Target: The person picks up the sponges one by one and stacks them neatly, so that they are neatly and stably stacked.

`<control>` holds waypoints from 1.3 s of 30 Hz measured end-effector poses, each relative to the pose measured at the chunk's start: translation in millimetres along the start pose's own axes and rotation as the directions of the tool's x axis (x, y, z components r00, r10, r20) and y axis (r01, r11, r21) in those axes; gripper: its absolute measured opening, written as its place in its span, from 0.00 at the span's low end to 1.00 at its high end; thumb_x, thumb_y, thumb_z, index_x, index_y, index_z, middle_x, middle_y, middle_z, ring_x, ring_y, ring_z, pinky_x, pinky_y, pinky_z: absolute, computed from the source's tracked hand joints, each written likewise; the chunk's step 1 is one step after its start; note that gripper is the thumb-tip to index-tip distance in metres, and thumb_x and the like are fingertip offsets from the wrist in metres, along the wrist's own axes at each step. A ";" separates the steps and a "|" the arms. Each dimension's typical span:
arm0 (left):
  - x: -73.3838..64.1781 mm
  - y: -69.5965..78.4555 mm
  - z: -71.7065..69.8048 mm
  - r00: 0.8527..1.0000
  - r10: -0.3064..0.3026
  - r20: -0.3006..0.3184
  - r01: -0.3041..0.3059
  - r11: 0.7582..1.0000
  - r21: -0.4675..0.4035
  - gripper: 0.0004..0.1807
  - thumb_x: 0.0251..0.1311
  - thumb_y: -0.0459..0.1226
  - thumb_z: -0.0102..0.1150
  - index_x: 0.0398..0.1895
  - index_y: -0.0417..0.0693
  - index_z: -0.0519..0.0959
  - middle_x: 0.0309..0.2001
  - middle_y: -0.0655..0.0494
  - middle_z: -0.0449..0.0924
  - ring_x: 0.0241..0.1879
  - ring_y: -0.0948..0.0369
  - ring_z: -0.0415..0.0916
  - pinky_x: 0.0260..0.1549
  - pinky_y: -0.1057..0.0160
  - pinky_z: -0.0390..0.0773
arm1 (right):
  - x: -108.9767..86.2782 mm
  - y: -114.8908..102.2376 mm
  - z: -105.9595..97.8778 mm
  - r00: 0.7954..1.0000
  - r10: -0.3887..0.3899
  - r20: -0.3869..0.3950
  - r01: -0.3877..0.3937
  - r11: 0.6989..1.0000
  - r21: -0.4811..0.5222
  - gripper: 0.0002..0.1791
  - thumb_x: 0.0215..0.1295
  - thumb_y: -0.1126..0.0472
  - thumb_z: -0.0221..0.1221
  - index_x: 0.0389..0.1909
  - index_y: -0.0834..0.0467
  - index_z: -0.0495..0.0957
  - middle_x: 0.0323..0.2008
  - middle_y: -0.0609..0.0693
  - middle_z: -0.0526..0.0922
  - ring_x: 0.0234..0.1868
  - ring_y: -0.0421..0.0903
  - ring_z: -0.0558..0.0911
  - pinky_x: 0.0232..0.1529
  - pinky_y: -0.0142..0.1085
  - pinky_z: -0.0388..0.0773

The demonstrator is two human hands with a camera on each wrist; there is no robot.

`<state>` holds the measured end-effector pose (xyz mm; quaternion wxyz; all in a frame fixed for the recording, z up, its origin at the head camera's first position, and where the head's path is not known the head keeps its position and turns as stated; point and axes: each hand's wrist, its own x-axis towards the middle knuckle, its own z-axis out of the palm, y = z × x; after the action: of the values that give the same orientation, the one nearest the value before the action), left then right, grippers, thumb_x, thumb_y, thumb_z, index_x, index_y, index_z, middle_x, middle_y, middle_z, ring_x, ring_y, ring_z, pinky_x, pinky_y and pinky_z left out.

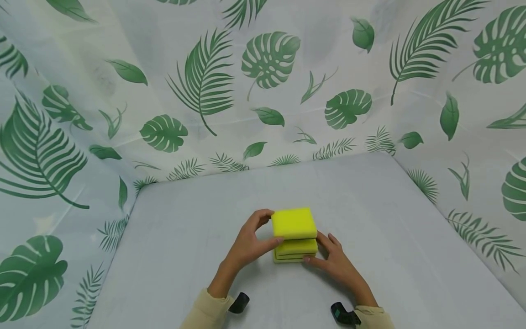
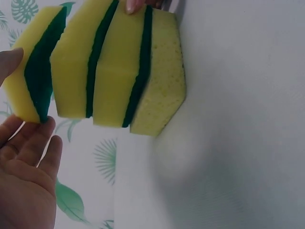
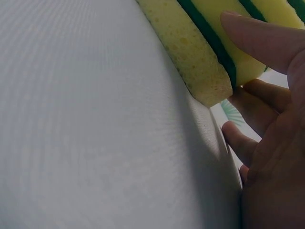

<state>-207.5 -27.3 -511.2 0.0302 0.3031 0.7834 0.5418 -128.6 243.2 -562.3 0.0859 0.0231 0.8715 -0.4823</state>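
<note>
Yellow sponges with green scouring layers stand in a stack (image 1: pixel 296 249) on the white table. My left hand (image 1: pixel 248 244) pinches the top sponge (image 1: pixel 293 222) between thumb and fingers. In the left wrist view, that top sponge (image 2: pixel 39 76) is tilted, with a gap between it and the sponge below. My right hand (image 1: pixel 334 262) holds the lower part of the stack, thumb on the near side and fingers at the right side. A paler, porous sponge (image 3: pixel 190 57) lies at the bottom, on the table, in the right wrist view.
The white table (image 1: pixel 185 228) stretches around the stack on all sides. Behind it and at both sides hang white sheets (image 1: pixel 308 59) printed with green leaves. A black strap-like device (image 1: pixel 239 303) sits at the left wrist, another (image 1: pixel 344 315) at the right.
</note>
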 end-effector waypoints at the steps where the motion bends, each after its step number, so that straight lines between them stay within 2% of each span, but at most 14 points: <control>1: -1.2 0.1 0.6 1.000 0.000 0.000 0.000 1.000 0.004 0.36 0.63 0.43 0.78 0.72 0.48 0.72 0.68 0.57 0.75 0.71 0.58 0.72 0.72 0.53 0.71 | 0.0 0.0 0.0 1.000 0.002 0.000 -0.002 1.000 0.002 0.54 0.65 0.43 0.74 0.85 0.56 0.59 0.82 0.62 0.61 0.83 0.73 0.37 0.73 0.77 0.39; 9: -9.5 -0.6 5.9 1.000 -0.002 -0.003 0.002 1.000 0.019 0.36 0.62 0.44 0.78 0.71 0.49 0.72 0.68 0.58 0.76 0.71 0.58 0.72 0.71 0.50 0.71 | 0.1 -1.4 0.0 1.000 -0.002 -0.009 0.001 1.000 -0.012 0.55 0.64 0.43 0.75 0.85 0.57 0.58 0.82 0.63 0.59 0.82 0.74 0.38 0.73 0.78 0.41; 23: -15.1 -2.7 11.0 1.000 0.024 0.001 -0.024 0.999 0.031 0.38 0.62 0.44 0.79 0.71 0.48 0.72 0.68 0.59 0.75 0.71 0.58 0.72 0.71 0.48 0.72 | 0.6 -0.3 0.8 1.000 -0.003 -0.025 0.003 1.000 -0.019 0.55 0.64 0.44 0.75 0.84 0.59 0.59 0.82 0.63 0.59 0.82 0.74 0.39 0.73 0.77 0.40; 39: -20.9 -4.0 11.9 0.999 -0.030 -0.013 0.030 1.000 -0.006 0.39 0.62 0.46 0.78 0.72 0.50 0.69 0.70 0.59 0.73 0.72 0.57 0.70 0.73 0.46 0.69 | -1.0 -0.6 1.9 0.998 -0.050 -0.038 0.049 0.999 -0.021 0.54 0.64 0.46 0.75 0.84 0.60 0.59 0.80 0.64 0.62 0.82 0.75 0.41 0.74 0.77 0.43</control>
<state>-187.8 -28.9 -525.5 0.0340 0.2876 0.7864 0.5457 -127.4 241.4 -562.6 0.0573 0.0098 0.8780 -0.4751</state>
